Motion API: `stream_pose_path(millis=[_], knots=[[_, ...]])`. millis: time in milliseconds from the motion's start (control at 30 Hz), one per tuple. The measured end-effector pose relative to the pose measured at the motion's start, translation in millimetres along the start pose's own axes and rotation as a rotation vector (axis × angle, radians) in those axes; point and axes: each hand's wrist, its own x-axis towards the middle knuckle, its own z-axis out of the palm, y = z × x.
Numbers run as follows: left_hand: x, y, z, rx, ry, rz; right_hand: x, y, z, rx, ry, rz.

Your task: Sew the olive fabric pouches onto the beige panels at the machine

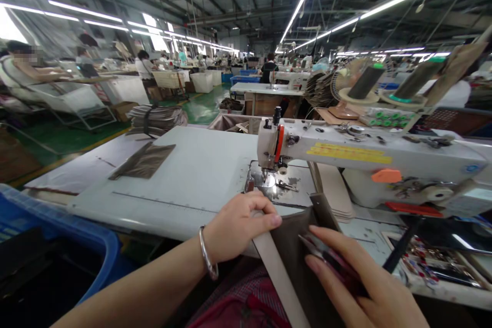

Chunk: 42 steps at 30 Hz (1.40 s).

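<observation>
My left hand (246, 223), with a silver bangle at the wrist, pinches a pale strip (282, 279) near the table's front edge, just below the sewing machine's needle plate (300, 184). Dark brown material (295, 246) hangs beside the strip, between my hands. On the right, my right hand (353, 271) is closed around small metal snips (319, 248), their pointed tip directed left over the brown material. The sewing machine (346, 148) stands beyond both hands, its needle area (265, 171) above the plate.
A folded brown piece (148, 160) lies on the pale table (192, 164). A blue bin (103, 246) stands at the lower left. Stacked pale panels (334, 195) lie under the machine arm, and a tray of small parts (442, 261) is at the right. People sit farther back.
</observation>
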Motion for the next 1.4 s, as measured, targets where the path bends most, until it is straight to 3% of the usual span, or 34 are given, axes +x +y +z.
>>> stream_pose_path(millis=[200, 1167, 1400], knots=[[-6.8, 1.2, 4.3, -0.132, -0.076, -0.029, 4.3, -2.3, 1.9, 0.043, 0.016, -0.014], [-12.2, -2.4, 14.0, -0.071, -0.014, 0.041, 3.8, -4.0, 16.6, 0.083, -0.060, -0.026], [-10.1, -0.4, 15.6, -0.102, 0.010, 0.029, -2.2, -1.3, 27.1, 0.126, 0.025, -0.087]])
